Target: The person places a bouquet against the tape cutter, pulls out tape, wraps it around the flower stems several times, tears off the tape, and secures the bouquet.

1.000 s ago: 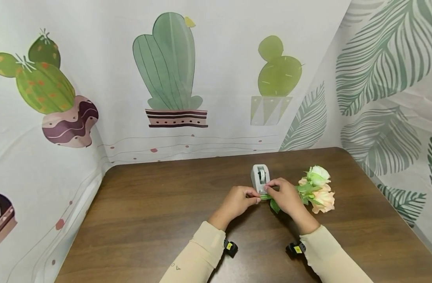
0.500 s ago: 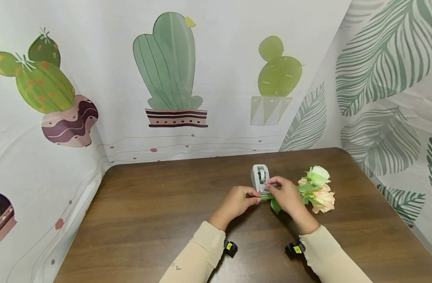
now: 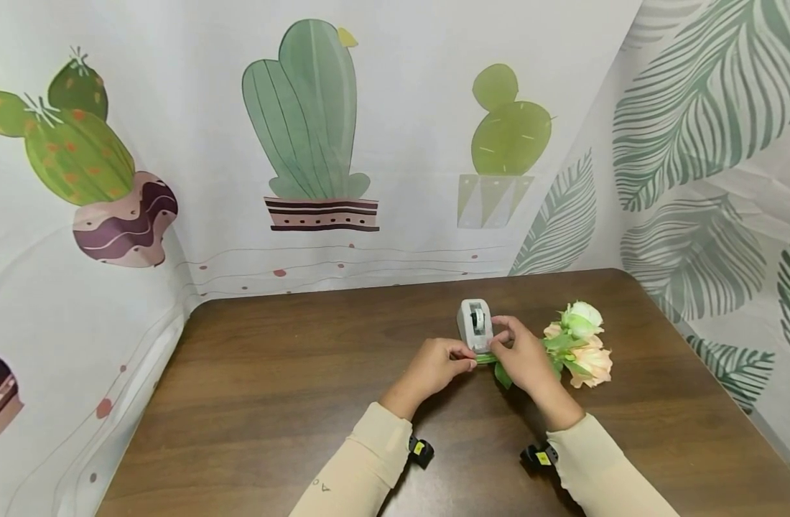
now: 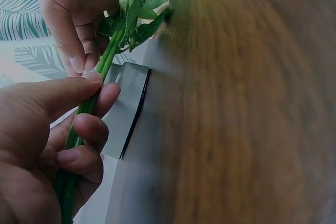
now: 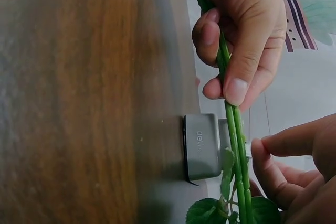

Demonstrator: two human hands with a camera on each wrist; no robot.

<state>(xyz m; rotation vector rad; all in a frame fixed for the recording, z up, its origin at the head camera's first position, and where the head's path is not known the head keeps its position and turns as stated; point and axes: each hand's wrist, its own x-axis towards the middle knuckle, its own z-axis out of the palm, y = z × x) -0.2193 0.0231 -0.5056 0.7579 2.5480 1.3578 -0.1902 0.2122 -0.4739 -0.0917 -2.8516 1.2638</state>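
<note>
The left hand (image 3: pixel 427 370) grips a small bunch of green stems (image 3: pixel 484 359), thumb pressed on top and the other fingers curled round underneath. The right hand (image 3: pixel 523 359) is close by, thumb and forefinger bent toward each other right beside the stems; from here I can't tell whether they pinch anything thin.

The stems lie sideways, from one hand across to the other: their lower ends poke out past the left palm, and the line passes the right fingertips to the white rose (image 3: pixel 584 319) and peach roses (image 3: pixel 592 362) on the right hand's outer side.

Just beyond the fingers stands a tape dispenser (image 3: pixel 475 327), its length pointing away from the person, roughly crosswise to the stems. The right fingertips are nearer to it; its near end sits right by the stretch between the hands.
</note>
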